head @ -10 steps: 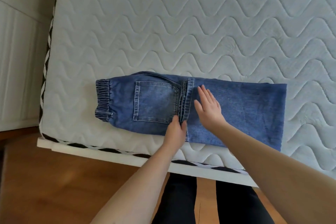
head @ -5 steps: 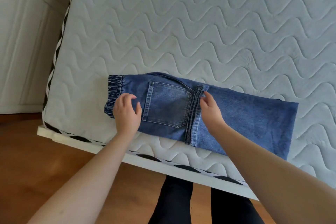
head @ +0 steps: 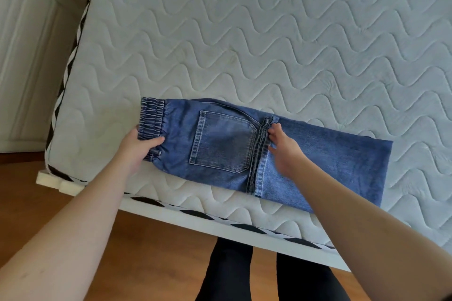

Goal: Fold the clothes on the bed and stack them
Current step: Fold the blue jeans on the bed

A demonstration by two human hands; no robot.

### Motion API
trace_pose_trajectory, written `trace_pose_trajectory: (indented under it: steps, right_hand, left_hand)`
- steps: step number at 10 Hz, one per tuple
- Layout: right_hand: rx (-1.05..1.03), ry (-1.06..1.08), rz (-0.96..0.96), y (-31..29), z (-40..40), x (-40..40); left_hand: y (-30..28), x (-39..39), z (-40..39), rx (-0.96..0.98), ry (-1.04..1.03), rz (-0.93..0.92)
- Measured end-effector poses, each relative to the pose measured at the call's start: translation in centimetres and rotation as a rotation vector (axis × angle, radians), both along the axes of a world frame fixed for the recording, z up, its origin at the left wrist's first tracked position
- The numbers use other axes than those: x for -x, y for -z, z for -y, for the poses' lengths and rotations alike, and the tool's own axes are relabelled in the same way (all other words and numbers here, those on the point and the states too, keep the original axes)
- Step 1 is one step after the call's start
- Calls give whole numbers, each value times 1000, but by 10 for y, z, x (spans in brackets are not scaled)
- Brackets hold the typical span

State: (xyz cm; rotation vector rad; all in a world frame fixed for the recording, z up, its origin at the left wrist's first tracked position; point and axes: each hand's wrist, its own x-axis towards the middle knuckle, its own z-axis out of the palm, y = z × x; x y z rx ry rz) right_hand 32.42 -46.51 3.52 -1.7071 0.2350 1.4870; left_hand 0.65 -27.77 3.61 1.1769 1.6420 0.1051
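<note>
Jeans [head: 305, 154] lie folded lengthwise on bed [head: 244, 44], near its front edge. Left hand [head: 137, 149] grips elastic waistband [head: 151, 118] at jeans' left end, thumb on top. Right hand [head: 285, 151] presses w/ fingers at hem mid-jeans, beside back pocket [head: 222, 140].

The folded blue denim jeans [head: 305, 154] are a matt, coarse woven cloth, darker at the stitched back pocket [head: 222, 140] and paler along the worn seams, where the thread stands in raised double rows. The gathered elastic waistband [head: 151, 117] is ribbed and puckered. The white quilted mattress [head: 269, 39] has a soft, matt textile cover stitched in wavy lines that leave padded ridges, and a black-and-white woven tape [head: 71, 61] edges it. The brown wooden floor [head: 156, 251] looks smooth with a faint sheen. The black leggings [head: 225, 273] are plain, matt fabric.
</note>
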Motion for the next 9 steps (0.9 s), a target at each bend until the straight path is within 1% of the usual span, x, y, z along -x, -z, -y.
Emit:
trace_pose_trajectory:
  steps: [1, 2, 3, 4, 5, 6, 7, 8, 9]
  right_hand:
    - [-28, -1, -46, -7, -3, -3]
    - [-46, 23, -107, -12, -4, -7]
    - [-63, 133, -170, -14, -3, -14]
    - [-46, 113, -202, -22, 0, -19]
    - [-98, 131, -51, -30, 10, -23]
    - [-306, 733, -666, -29, 21, -33]
    - [-283, 374, -468, -42, 44, -42]
    - [-230, 298, -410, -38, 81, -67]
    - [-241, 332, -384, -27, 128, -96]
  left_hand:
    - [-42, -10, 14, -40, 214, -12]
    - [-89, -25, 38, -95, 509, -114]
    - [-133, -48, 65, -196, 668, -141]
    - [-171, -74, 89, -268, 942, -182]
    - [-198, -102, 111, -305, 1138, -169]
    - [-211, -134, 131, -252, 1185, -117]
    - [-209, -171, 152, -204, 1193, -63]
    - [-193, -216, 179, -235, 1146, -3]
    - [-157, -265, 216, -271, 1118, -46]
